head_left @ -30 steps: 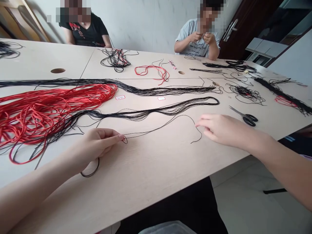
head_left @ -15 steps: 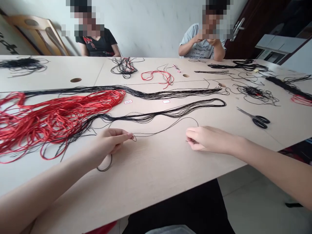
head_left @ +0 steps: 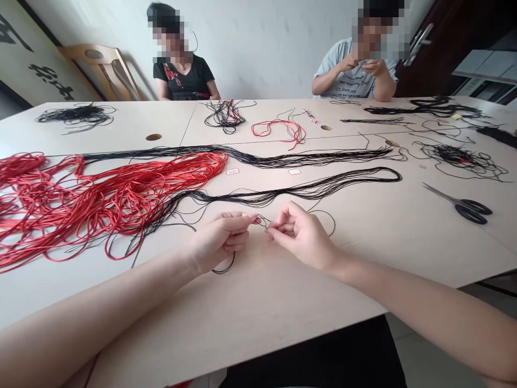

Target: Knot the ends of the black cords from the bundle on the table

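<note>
Thumb and forefinger of my left hand [head_left: 224, 237] pinch a thin black cord [head_left: 331, 220], with a small loop showing just past the fingertips. A bend of the cord hangs under that hand. My right hand [head_left: 301, 234] is close beside it, its fingertips pinched on the cord at the small loop. Part of the cord curves out behind the right hand. Beyond both hands a long bundle of black cords [head_left: 278, 194] lies across the table, looped at its right end. A heap of red cord [head_left: 133, 199] spreads at the left.
Black-handled scissors [head_left: 464, 206] lie to the right on the table [head_left: 258, 323]. A second black bundle [head_left: 299, 160], a black tangle [head_left: 452, 156] and a red cord [head_left: 278, 126] lie farther back. Two small labels are between the bundles. Two people sit across the table.
My right hand took hold of the loose cord end, then moved left to meet the left hand at the small loop. The left hand kept its pinch. The view shifted left.
</note>
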`<state>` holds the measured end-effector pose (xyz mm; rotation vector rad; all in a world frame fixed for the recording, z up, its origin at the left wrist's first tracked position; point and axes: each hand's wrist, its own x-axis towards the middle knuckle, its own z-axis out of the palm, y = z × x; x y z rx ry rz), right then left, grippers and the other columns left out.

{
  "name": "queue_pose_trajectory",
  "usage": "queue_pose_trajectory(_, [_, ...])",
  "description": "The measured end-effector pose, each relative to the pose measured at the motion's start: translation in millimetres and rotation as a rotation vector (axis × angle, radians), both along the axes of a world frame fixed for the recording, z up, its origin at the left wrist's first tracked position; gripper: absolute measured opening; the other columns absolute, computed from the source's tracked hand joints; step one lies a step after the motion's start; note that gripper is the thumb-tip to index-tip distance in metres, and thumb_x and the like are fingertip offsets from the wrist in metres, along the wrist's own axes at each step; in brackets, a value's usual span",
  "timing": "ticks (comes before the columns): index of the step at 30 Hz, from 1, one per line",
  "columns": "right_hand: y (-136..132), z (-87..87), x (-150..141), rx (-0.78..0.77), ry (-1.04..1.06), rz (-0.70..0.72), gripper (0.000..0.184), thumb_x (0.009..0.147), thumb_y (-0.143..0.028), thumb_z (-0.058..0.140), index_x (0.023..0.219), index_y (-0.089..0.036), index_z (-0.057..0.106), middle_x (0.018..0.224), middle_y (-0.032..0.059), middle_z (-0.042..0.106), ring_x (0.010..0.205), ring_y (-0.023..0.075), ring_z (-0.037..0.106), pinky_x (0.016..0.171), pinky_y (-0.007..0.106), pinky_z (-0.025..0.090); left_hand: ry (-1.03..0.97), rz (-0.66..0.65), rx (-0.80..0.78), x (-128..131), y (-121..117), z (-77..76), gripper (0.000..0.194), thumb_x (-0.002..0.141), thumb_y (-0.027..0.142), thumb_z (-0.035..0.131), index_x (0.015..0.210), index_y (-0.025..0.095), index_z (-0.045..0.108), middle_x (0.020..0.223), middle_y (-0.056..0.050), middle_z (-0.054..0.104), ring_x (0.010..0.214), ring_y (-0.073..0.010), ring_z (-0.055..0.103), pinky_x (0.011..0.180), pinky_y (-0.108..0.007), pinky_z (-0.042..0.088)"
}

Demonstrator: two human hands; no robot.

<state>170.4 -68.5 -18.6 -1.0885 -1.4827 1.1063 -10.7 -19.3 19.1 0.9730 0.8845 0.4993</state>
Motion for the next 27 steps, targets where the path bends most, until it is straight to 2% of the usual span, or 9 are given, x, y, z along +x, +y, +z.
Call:
queue_pose_trajectory(12, [-4.5, 1.5, -6.5, -0.033, 0.167, 0.013, 0.019, 0.083, -0.019, 0.059, 0.084, -0.021, 0.040, 0.083, 0.0007, 0.062, 0.081, 0.0150, 0.067, 0.079, 0.032, 0.055, -0.034, -0.033, 0.078, -3.2, -3.7, -6.9, 0.014, 0.083, 0.024, 0.056, 0.080, 0.011, 0.059, 0.047, 0.007, 0.027, 0.044, -0.0038, 0.017, 0.041, -0.019, 0.011])
queue_pose_trajectory(19, [-8.0, 3.6, -4.1, -0.047, 0.195, 0.056, 0.014, 0.085, -0.008, 0.047, 0.091, -0.020, 0.042, 0.088, 0.0032, 0.065, 0.086, 0.0158, 0.066, 0.084, 0.038, 0.054, -0.002, 0.007, 0.082, -0.5, -5.0, -4.6, 0.011, 0.081, 0.022, 0.058, 0.078, 0.011, 0.059, 0.046, 0.007, 0.029, 0.044, -0.0039, 0.018, 0.040, -0.018, 0.011])
queue_pose_trajectory(23, [-6.6, 3.4, -3.4, -0.112, 0.217, 0.023, 0.015, 0.082, -0.006, 0.046, 0.087, -0.020, 0.042, 0.091, 0.0040, 0.066, 0.089, 0.0167, 0.067, 0.087, 0.040, 0.052, -0.014, 0.039, 0.046, -1.4, -4.1, -4.5, 0.010, 0.080, 0.022, 0.058, 0.079, 0.012, 0.060, 0.046, 0.008, 0.026, 0.043, -0.0040, 0.016, 0.040, -0.018, 0.011])
queue_pose_trajectory(27, [-4.6, 2.4, -4.7, -0.161, 0.259, -0.030, 0.016, 0.081, -0.005, 0.047, 0.084, -0.020, 0.040, 0.094, 0.0039, 0.066, 0.095, 0.0173, 0.066, 0.092, 0.040, 0.050, -0.038, -0.009, 0.059, -3.5, -3.1, -4.8, 0.013, 0.080, 0.025, 0.059, 0.077, 0.012, 0.061, 0.048, 0.008, 0.026, 0.043, -0.0038, 0.016, 0.040, -0.018, 0.011])
